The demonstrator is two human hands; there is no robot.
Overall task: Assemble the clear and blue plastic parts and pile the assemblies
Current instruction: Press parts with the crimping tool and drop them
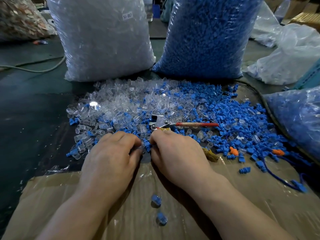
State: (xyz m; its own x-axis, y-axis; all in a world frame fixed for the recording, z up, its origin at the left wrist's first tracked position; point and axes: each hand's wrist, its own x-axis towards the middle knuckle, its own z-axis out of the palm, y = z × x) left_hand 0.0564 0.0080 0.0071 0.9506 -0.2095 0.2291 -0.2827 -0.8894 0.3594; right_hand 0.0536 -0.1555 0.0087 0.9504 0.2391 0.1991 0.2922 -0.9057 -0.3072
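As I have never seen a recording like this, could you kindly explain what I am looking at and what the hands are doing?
There is no machine here: a person works with bare hands. The single picture comes from a camera worn on the head, looking forward and down. The left hand and right hand meet fingertip to fingertip. The right pinches a blue part; what the left's curled fingers hold is hidden. Beyond them lies a heap of clear parts mixed with loose blue parts, and a red-handled tool rests on top. Behind stand a bag of clear parts and a bag of blue parts. On the cardboard near the person lie two finished assemblies, seemingly blue inside clear.
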